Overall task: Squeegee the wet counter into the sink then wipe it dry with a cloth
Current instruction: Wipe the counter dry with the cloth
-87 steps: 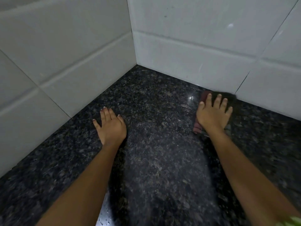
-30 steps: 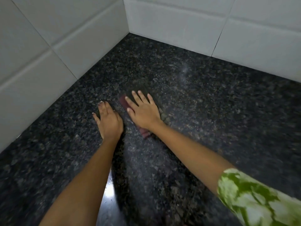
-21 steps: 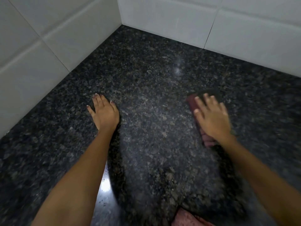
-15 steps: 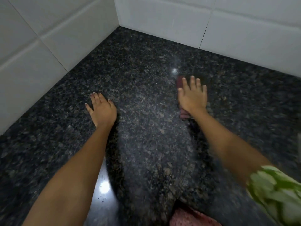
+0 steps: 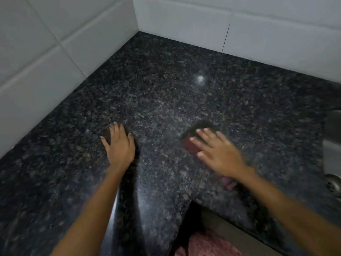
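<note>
A dark speckled granite counter (image 5: 166,93) fills the corner between two white tiled walls. My right hand (image 5: 219,154) lies flat, fingers spread, pressing a dark red cloth (image 5: 191,145) onto the counter right of centre; the hand is motion-blurred and hides most of the cloth. My left hand (image 5: 120,146) rests palm down on the counter to the left, fingers apart, holding nothing. The steel sink (image 5: 333,145) shows at the right edge, with its drain (image 5: 335,183) partly in view. No squeegee is visible.
White tiled walls (image 5: 55,52) close off the counter at left and back. The counter's front edge (image 5: 221,209) runs across the lower right, with a pink patterned fabric (image 5: 208,244) below it. A light glints off the stone (image 5: 200,78).
My right hand has slid the cloth across the counter, from mid-counter toward me and to the right. The left hand has stayed planted. The view shifted, bringing the sink into sight.
</note>
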